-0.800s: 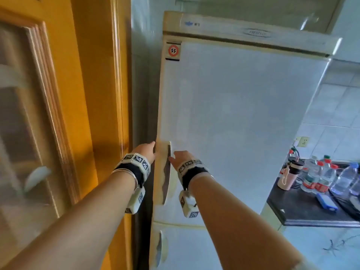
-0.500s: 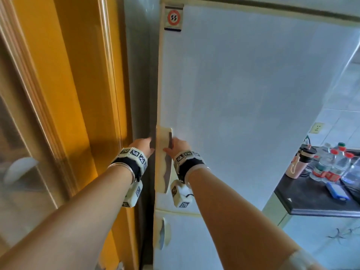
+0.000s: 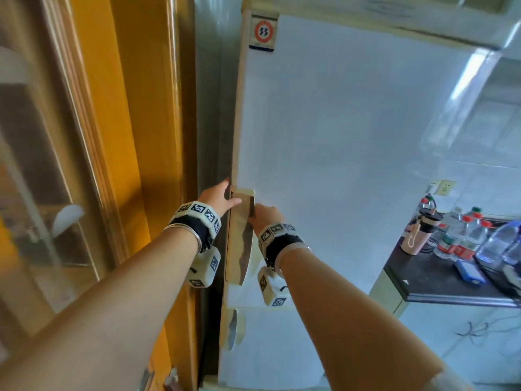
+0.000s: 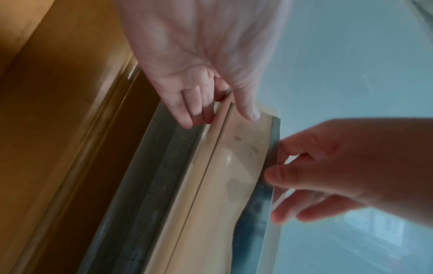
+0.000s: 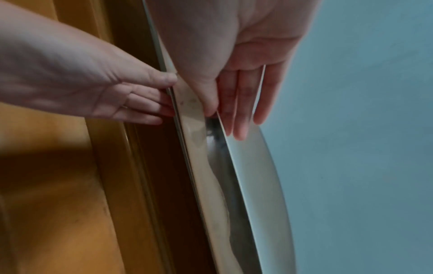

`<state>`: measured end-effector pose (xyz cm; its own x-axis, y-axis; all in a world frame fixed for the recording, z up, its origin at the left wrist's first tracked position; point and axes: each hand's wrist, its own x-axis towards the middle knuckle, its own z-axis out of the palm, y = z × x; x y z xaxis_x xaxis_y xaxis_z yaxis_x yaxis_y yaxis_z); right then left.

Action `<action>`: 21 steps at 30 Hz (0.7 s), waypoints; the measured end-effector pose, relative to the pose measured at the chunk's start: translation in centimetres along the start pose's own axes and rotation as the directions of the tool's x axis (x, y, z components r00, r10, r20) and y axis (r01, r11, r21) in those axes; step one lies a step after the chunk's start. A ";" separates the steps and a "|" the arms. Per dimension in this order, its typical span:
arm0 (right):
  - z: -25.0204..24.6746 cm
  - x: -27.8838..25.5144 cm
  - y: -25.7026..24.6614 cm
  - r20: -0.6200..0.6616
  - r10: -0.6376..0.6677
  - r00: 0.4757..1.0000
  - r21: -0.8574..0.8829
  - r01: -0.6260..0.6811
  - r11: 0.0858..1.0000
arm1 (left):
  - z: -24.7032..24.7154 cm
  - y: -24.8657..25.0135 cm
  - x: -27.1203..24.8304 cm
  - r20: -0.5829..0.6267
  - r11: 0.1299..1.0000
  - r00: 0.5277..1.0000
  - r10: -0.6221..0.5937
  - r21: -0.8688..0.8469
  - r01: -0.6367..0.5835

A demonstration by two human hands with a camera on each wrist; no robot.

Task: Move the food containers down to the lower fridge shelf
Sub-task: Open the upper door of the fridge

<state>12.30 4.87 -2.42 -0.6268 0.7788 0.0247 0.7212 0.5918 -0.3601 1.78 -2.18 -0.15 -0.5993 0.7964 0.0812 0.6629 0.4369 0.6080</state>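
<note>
The white fridge's upper door (image 3: 352,165) is closed, so no food containers or shelves are visible. Both hands are at its beige vertical handle (image 3: 239,249) on the door's left edge. My left hand (image 3: 218,197) reaches from the left; its fingers (image 4: 187,111) go behind the door's edge and its thumb lies on the handle's front (image 4: 234,166). My right hand (image 3: 266,217) comes from the right; its fingers (image 4: 288,209) curl into the recess behind the handle's right lip, thumb on the front. In the right wrist view both the right hand (image 5: 246,64) and the left hand (image 5: 82,83) flank the handle (image 5: 211,176).
An orange wooden door frame (image 3: 112,136) stands close on the left of the fridge. Below is the lower fridge door with its own handle (image 3: 235,328). At the right a dark counter (image 3: 451,289) carries several water bottles (image 3: 465,241) and a pink cup (image 3: 417,235).
My left hand has slid onto the door's edge with its thumb over the handle, and my right fingers have gone deeper into the recess. The door stays closed.
</note>
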 end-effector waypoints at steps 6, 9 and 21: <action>-3.0 -6.7 0.7 -0.205 0.060 0.977 0.058 -0.049 0.997 | -0.6 1.3 -4.5 -0.039 0.988 0.999 -0.008 -0.154 0.002; -4.4 -9.3 0.9 -0.394 0.021 0.919 0.110 0.025 0.994 | -0.4 1.6 -7.2 -0.044 0.966 0.999 0.032 -0.255 -0.042; -8.2 -17.5 2.2 -0.590 -0.013 0.807 0.166 0.138 0.976 | 0.1 4.3 -17.5 -0.023 0.958 0.966 0.257 -0.125 -0.258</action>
<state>27.24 -5.72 4.01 -0.3413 0.7435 0.5752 0.5688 0.6505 -0.5033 15.14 -14.17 0.92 -0.4194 0.8718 0.2530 0.7335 0.1612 0.6603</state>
